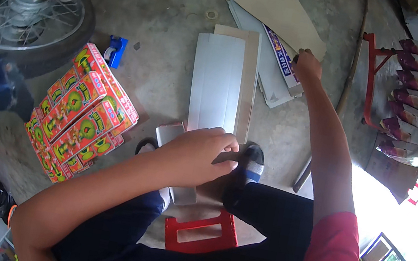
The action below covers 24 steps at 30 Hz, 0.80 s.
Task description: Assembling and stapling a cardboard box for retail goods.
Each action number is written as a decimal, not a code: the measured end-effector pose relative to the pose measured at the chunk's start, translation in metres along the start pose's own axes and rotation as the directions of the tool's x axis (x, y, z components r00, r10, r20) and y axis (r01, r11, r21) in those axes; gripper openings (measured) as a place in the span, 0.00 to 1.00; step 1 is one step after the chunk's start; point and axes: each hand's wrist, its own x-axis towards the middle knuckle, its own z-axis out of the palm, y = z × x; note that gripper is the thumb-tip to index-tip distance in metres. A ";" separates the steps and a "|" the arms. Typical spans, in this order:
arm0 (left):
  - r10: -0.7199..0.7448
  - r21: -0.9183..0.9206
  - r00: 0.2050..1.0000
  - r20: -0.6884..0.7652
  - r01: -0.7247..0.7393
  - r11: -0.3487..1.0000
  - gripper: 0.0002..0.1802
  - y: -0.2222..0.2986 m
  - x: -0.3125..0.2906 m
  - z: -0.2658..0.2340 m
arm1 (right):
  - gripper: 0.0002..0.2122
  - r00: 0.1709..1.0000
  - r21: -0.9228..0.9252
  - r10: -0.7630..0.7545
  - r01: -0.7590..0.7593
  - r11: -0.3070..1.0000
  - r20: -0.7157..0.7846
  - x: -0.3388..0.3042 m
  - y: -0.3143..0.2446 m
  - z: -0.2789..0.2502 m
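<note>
My left hand (199, 154) hovers at the near end of a long, pale folded cardboard sheet (216, 81), thumb and fingers apart and nothing between them. A brown cardboard edge (247, 92) shows under that sheet. Reaching far to the right, my right hand (308, 68) has its fingers curled at the edge of a brown cardboard sheet (280, 9) on top of a loose pile. A purple printed cardboard strip (281, 54) sticks out of the pile beside it. Below my left forearm, a white open carton piece (183, 195) is partly hidden.
Red and green printed boxes (83, 114) are stacked on the left, near a blue tape dispenser (115, 52). A motorbike wheel (27, 20) stands behind them. A wooden pole (349, 82) and red rack (370, 80) are right; a red stool (196, 248) sits between my legs.
</note>
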 end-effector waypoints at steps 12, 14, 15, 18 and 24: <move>-0.102 -0.193 0.994 -0.037 0.093 0.977 0.17 -0.027 0.039 -0.021 | 0.16 0.935 -0.171 -0.355 0.349 0.921 -0.008 0.074 -0.006 -0.001; -0.094 -0.201 0.995 -0.046 0.082 0.976 0.16 -0.028 0.040 -0.023 | 0.15 0.920 -0.149 -0.389 0.378 0.914 -0.046 0.077 -0.001 -0.002; -0.086 -0.209 0.995 -0.057 0.072 0.975 0.16 -0.028 0.041 -0.024 | 0.13 0.903 -0.128 -0.422 0.410 0.903 -0.087 0.077 0.001 -0.002; -0.106 -0.175 0.994 -0.005 0.104 0.979 0.17 -0.027 0.038 -0.030 | 0.11 0.894 -0.163 -0.441 0.424 0.891 -0.084 0.078 0.000 -0.005; -0.159 -0.166 0.987 -0.020 0.154 0.974 0.18 -0.024 0.024 -0.032 | 0.06 0.881 -0.186 -0.394 0.354 0.916 -0.261 0.068 -0.004 -0.023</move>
